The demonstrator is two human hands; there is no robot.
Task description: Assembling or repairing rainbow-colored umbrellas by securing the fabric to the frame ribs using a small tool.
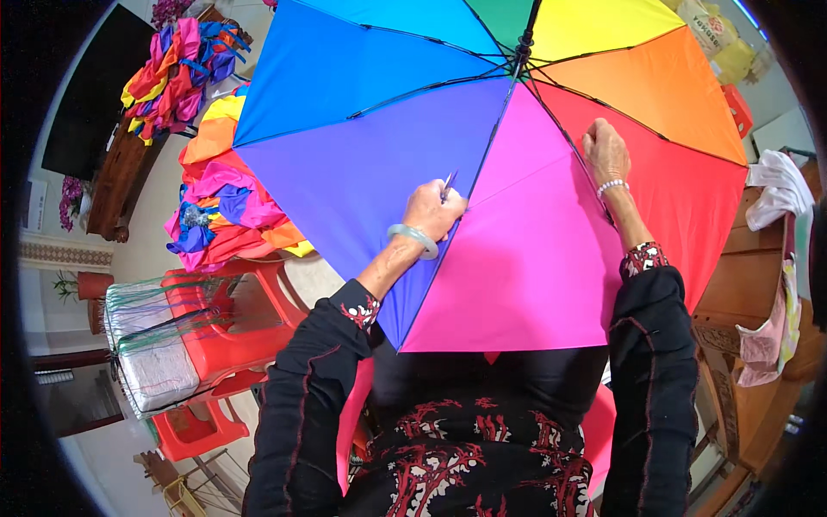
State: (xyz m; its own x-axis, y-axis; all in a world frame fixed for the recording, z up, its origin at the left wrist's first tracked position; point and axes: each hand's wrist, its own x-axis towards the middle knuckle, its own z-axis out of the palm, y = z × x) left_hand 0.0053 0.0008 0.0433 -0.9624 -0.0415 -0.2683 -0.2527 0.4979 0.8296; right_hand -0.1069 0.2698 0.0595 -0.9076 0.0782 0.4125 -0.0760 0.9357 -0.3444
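An opened umbrella [543,250] with panels in rainbow colours lies in front of me, its inner side with black ribs facing up. My left hand [433,209] is closed at the rib between the purple and pink panels. From its fist sticks a small pointed metal blade [449,183], which looks like thread snips; most of it is hidden. My right hand [606,153] is closed at the rib between the pink and red panels; what its fingers hold cannot be made out. A thin line, a thread or crease, crosses the pink panel between both hands.
Rainbow cloth heaps [228,194] lie at the left, another bundle [181,73] behind them. A red plastic stool [224,332] bears a white block hung with dark threads [155,370]. At the right, white cloth [780,189] hangs over wooden furniture [732,284].
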